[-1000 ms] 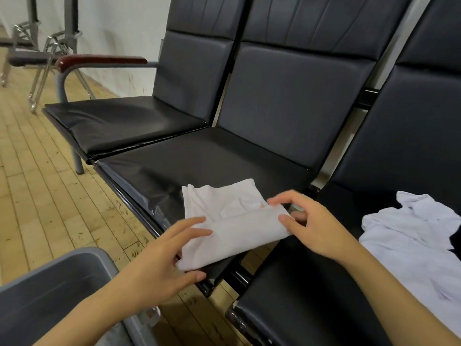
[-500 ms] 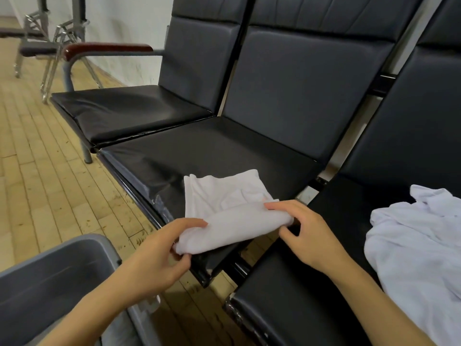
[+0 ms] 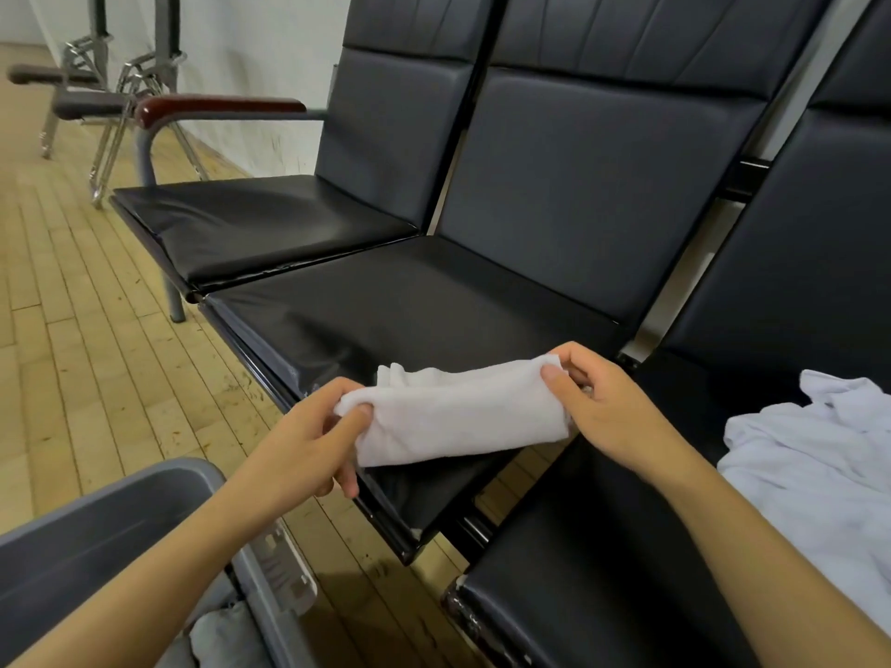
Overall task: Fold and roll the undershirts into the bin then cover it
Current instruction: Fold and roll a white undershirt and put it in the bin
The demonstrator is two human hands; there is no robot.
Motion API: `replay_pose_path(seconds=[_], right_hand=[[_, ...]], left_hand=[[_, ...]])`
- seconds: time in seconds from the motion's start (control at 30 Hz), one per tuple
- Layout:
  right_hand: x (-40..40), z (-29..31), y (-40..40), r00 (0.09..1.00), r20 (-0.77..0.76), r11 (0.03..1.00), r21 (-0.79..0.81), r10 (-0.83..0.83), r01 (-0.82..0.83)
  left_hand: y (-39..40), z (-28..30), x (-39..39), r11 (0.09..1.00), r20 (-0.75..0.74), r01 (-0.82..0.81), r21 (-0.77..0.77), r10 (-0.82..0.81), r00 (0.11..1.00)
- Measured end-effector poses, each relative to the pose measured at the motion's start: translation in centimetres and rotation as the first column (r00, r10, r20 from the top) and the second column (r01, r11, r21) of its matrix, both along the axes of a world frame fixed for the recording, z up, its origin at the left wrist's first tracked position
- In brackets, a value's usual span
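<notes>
**Rolled undershirt held at both ends over the middle seat**

White undershirt (image 3: 458,409), rolled into a loose tube, sits at the front edge of the middle seat (image 3: 424,301). Left hand (image 3: 308,438) grips its 8 o'clock end, thumb on top, fingers curled beneath and mostly hidden by cloth. Right hand (image 3: 598,402) pinches the 2 o'clock end; fingertips partly buried in the fabric. Whether the roll rests on the seat or is lifted clear is hard to tell.

Grey bin (image 3: 120,518) at 7 o'clock, cut off by the frame and partly covered by the left forearm. White cloth (image 3: 226,634) shows at its lower edge; whether it lies inside cannot be made out.

A second white undershirt (image 3: 815,455) lies crumpled on the seat at 4 o'clock, cut off at the frame's right edge.
</notes>
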State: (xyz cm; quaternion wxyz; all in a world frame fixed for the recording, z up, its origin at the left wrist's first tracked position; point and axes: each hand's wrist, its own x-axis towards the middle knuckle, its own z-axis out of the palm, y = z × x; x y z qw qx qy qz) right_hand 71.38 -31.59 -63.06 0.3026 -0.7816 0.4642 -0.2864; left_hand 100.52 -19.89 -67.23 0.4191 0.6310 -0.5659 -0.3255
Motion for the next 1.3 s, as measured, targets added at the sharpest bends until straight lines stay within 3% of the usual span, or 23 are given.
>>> replay_pose_path(seconds=[0.17, 0.3, 0.43, 0.63, 0.8, 0.93, 1.03, 1.3], right_hand=[[0.8, -0.7, -2.3, 0.995, -0.047, 0.995, 0.041, -0.086, 0.088], [0.7, -2.8, -2.2, 0.988, -0.019, 0.987, 0.050, -0.154, 0.155], [0.4, -3.2, -2.0, 0.981, 0.033, 0.979, 0.075, -0.191, 0.188], [0.2, -3.1, -1.3, 0.984, 0.106, 0.989, 0.038, -0.145, 0.142], [-0.7, -2.0, -0.8, 0.996, 0.089, 0.999, -0.029, 0.025, -0.022], [-1.6, -1.9, -0.9, 0.974, -0.063, 0.977, 0.018, 0.215, -0.215], [-1.9, -2.4, -1.3, 0.952, -0.156, 0.964, 0.000, 0.261, -0.265], [-1.2, -2.9, -1.1, 0.922, -0.296, 0.962, -0.034, 0.248, -0.270]], left_hand=[[-1.6, 0.5, 0.0, 0.982, 0.017, -0.067, 0.178, 0.066, 0.998], [-2.3, -0.1, 0.5, 0.969, 0.152, -0.106, 0.223, 0.073, 0.986], [-2.5, -0.4, 0.5, 0.962, 0.185, -0.134, 0.237, 0.091, 0.979], [-2.2, -0.1, 0.0, 0.968, 0.151, -0.142, 0.208, 0.111, 0.982], [-1.6, 0.2, 0.2, 0.982, 0.201, -0.140, 0.123, 0.114, 0.973], [-1.1, 0.5, 0.4, 0.984, 0.140, -0.026, 0.175, 0.002, 0.990], [-0.6, 0.8, 0.2, 0.978, 0.106, 0.086, 0.191, -0.108, 0.988], [-1.0, -0.5, 0.8, 0.990, 0.363, 0.013, 0.142, -0.064, 0.930]])
